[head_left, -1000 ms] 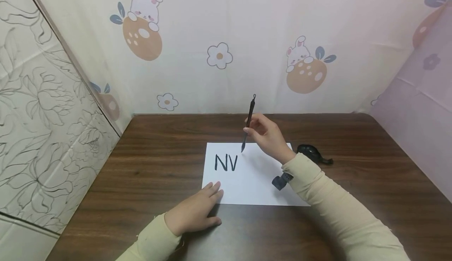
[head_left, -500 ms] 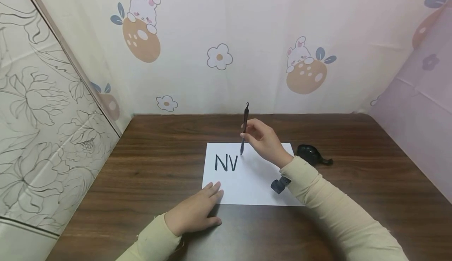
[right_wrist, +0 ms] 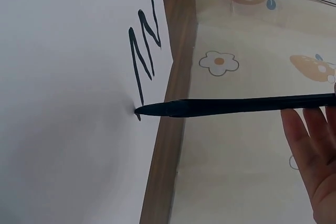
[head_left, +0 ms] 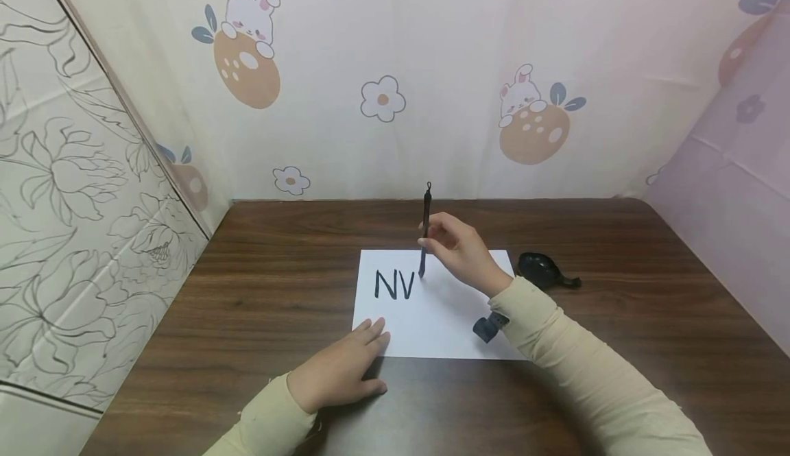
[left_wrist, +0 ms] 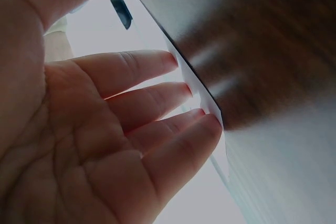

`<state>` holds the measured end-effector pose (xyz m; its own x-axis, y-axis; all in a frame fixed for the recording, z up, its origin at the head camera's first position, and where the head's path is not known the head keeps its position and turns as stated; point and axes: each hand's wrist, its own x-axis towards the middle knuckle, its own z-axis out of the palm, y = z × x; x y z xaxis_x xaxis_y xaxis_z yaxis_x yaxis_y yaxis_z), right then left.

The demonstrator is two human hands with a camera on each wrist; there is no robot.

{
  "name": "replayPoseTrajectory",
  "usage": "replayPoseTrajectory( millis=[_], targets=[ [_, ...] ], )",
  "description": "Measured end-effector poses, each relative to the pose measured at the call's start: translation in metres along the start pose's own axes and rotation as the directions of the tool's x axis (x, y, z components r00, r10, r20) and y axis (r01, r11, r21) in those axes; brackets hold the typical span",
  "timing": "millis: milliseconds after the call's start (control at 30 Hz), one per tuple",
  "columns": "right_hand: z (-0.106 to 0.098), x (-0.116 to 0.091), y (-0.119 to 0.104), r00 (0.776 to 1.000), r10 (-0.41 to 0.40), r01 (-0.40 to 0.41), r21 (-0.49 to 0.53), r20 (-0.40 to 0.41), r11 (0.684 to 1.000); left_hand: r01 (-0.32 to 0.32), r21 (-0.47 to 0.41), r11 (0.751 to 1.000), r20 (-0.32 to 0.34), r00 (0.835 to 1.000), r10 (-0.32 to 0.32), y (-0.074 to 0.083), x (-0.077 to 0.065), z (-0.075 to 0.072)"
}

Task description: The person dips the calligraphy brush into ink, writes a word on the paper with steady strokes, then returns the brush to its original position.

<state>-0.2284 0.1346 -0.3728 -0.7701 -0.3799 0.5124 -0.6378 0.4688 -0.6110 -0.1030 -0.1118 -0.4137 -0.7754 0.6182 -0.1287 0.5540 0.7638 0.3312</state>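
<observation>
A white sheet of paper point(head_left: 432, 336) lies on the table, with dark strokes point(head_left: 394, 284) shaped like N and V near its upper left. Between the thumb and fingers of my right hand point(head_left: 463, 250) is a dark writing brush point(head_left: 426, 212), held nearly upright. Its tip touches the paper just right of the strokes; in the right wrist view a short dark mark shows by the brush tip point(right_wrist: 152, 109). My left hand point(head_left: 339, 367) rests at the paper's lower left edge, fingers extended onto the sheet. In the left wrist view the left palm point(left_wrist: 79, 150) holds nothing.
A shiny black ladle-shaped vessel point(head_left: 540, 270) with a short handle sits right of the paper. Dark wood grain covers the table point(head_left: 259, 291). A patterned cloth wall point(head_left: 327, 44) rises behind it, and a flower-drawn panel point(head_left: 68, 188) borders the left.
The right hand and brush have come down and slightly left. The brush now stands more upright, its tip lower on the paper. The left hand has stayed put.
</observation>
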Motion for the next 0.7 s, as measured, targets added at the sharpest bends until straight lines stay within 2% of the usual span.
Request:
replayPoseTrajectory(
  millis=[700],
  targets=[
    [-0.002,-0.011,-0.014,0.996,0.051,-0.054,0.042,0.067,0.998,-0.001,-0.003,1.0,0.009,1.0,0.001,0.0,0.0,-0.001]
  ],
)
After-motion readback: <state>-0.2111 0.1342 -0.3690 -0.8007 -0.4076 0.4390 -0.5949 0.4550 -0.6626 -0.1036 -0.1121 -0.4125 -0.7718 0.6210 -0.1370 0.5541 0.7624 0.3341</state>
